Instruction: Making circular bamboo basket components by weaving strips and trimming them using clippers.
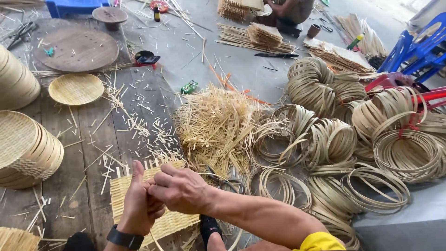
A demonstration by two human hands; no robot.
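Bamboo mat (162,223) edge under both hands; left hand (139,204), right hand (179,188) grips clasped together, contents unclear

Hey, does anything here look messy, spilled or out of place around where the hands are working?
Short bamboo offcuts lie scattered over the wooden floor above the woven mat under both hands, beside a loose heap of sticks. Nothing looks broken.

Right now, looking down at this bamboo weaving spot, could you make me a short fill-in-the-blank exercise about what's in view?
1. Both hands, the left hand and the right hand, work over a flat woven ____ mat.
2. The left wrist wears a ____ watch.
3. Right of the loose pile of sticks lie heaps of coiled bamboo ____.
4. The chairs at the upper right are ____.

Missing words: bamboo; black; hoops; blue
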